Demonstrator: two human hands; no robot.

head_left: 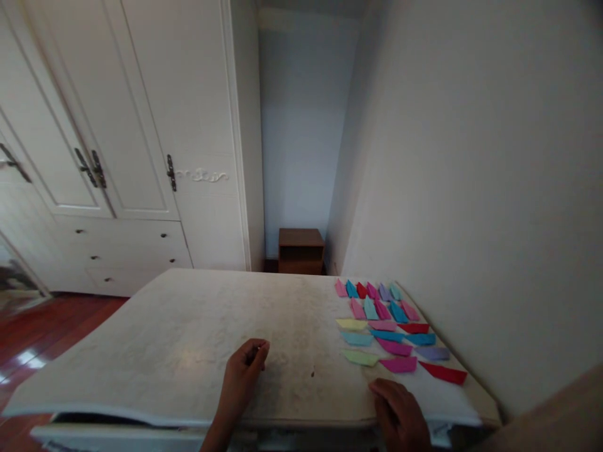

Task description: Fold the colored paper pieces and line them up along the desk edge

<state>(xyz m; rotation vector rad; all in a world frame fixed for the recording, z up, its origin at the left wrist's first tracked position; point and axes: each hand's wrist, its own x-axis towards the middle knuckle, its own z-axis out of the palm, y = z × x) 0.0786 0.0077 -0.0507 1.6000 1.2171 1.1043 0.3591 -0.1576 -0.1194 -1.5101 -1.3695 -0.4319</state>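
My left hand [245,370] is above the table near its front edge, fingers curled and thumb against the index finger. Nothing shows in its grip. At the lower right, my right hand [400,411] hangs low over the front edge with its fingers bent together, and no object is visible in it. Just beyond it lie several folded paper pieces in rows, among them a green piece [360,358], a magenta piece [399,365] and a red piece [443,373]. Smaller folded pieces, such as a blue one [351,289], point upward in the far rows.
The pale table [188,339] has a small dark speck [313,371] on its top. A grey wall [471,188] runs along the right side. Behind stand a white wardrobe [198,113] and a brown wooden cabinet [300,237]. Reddish floor [70,320] shows at left.
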